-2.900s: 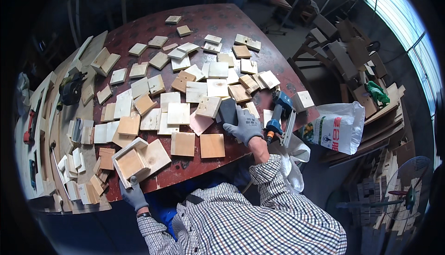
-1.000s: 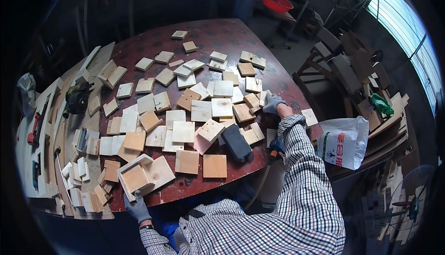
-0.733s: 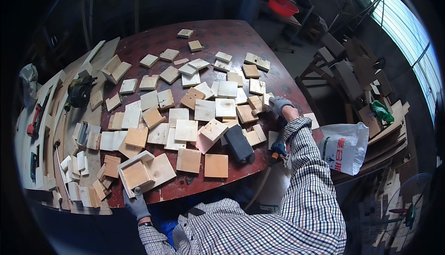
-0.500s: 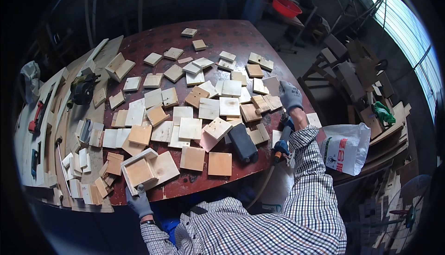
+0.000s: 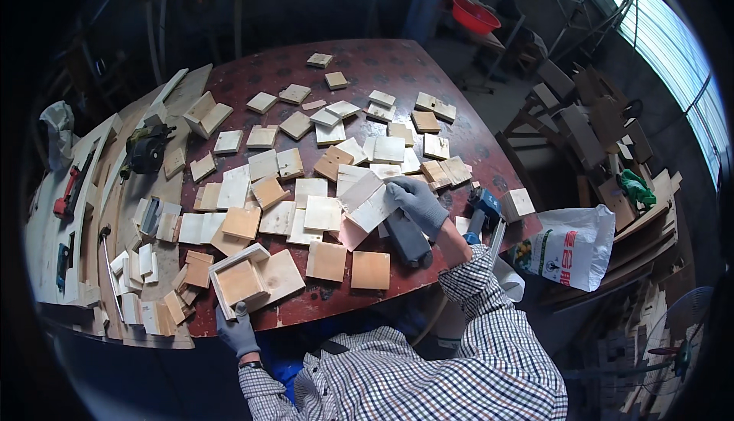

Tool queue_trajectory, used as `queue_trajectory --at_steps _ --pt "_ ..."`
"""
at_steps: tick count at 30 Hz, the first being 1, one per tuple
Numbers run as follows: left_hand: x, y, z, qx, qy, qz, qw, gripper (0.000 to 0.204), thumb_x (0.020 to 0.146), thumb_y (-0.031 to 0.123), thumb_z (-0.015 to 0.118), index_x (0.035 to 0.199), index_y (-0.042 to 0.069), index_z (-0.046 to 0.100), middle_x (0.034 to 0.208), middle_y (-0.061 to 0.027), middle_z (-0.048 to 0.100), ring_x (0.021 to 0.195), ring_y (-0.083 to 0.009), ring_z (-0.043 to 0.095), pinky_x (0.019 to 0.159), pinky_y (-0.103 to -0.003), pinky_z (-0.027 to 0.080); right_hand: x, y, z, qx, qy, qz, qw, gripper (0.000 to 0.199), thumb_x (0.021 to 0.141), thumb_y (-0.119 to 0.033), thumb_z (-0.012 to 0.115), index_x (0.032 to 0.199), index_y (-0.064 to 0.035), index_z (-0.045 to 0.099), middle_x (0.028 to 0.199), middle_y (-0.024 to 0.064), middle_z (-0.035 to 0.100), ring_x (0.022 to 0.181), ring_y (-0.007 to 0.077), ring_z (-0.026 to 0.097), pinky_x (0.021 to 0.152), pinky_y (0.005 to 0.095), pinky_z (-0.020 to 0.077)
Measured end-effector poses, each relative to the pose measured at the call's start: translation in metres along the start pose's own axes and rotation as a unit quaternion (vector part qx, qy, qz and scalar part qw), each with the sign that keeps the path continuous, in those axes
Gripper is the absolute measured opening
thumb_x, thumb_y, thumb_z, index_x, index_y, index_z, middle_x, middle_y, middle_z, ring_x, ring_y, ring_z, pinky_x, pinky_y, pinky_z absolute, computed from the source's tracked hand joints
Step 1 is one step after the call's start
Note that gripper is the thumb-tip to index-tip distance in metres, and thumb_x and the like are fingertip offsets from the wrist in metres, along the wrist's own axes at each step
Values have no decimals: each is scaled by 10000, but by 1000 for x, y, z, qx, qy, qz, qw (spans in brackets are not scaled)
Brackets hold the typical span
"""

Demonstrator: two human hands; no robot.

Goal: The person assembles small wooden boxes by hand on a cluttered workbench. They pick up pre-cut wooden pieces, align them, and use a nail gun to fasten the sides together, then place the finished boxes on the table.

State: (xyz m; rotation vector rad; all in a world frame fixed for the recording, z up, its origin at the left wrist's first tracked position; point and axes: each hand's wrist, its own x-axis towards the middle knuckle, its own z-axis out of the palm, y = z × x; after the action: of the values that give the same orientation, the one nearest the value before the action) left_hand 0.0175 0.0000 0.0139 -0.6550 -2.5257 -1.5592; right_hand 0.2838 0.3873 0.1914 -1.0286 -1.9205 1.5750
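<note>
My left hand point(image 5: 238, 334), in a grey glove, grips the near left corner of a box-like wooden assembly point(image 5: 243, 277) with raised sides, at the table's front edge. A flat wooden board point(image 5: 277, 277) adjoins its right side. My right hand point(image 5: 419, 204), also gloved, is closed on the right edge of a pale wooden board point(image 5: 371, 205), above the middle of the pile. Its fingertips are partly hidden. Below that hand lies a dark grey oblong object point(image 5: 407, 237). Two square wooden blocks point(image 5: 326, 261) lie between the assembly and this object.
Many loose wooden pieces point(image 5: 323, 213) cover the dark red table point(image 5: 397, 61). A blue power tool point(image 5: 485, 208) with a hose lies at the right edge, beside a white printed sack point(image 5: 569, 249). Long planks point(image 5: 157, 180) and a dark tool point(image 5: 147, 149) occupy the left.
My right hand has moved left and nearer from the table's right side, bringing a board over the pile. My left hand still holds the assembly; the view has shifted slightly.
</note>
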Motion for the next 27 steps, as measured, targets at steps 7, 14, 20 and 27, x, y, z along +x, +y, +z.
queue_trajectory --at_steps 7,14,20,27 --pt "0 -9 -7 30 1 5 1000 683 912 631 734 1172 3 667 1012 -173 701 916 -383 688 807 -462 538 -2 -13 29 76 -41 19 996 458 1064 -267 654 1433 1 621 980 43 710 685 105 646 582 257 513" --pt "4 7 -4 34 12 39 999 638 911 611 743 1164 27 686 999 -155 692 933 -377 697 807 -451 553 -38 5 107 183 -191 47 963 571 1033 -207 687 1508 59 514 1084 106 724 788 152 708 643 277 574" --pt "3 -2 -3 50 21 47 997 679 914 690 676 1122 43 691 983 -152 686 905 -383 696 773 -462 559 -27 18 199 101 -299 -29 948 473 1022 -207 667 1460 -33 621 1109 59 742 766 87 654 627 246 546" --pt "0 -9 -2 68 16 57 996 642 933 610 693 1237 45 678 1088 -159 705 974 -401 700 810 -466 568 -7 -3 241 26 -302 72 950 417 985 -204 727 1311 51 676 927 75 742 694 100 650 574 243 498"
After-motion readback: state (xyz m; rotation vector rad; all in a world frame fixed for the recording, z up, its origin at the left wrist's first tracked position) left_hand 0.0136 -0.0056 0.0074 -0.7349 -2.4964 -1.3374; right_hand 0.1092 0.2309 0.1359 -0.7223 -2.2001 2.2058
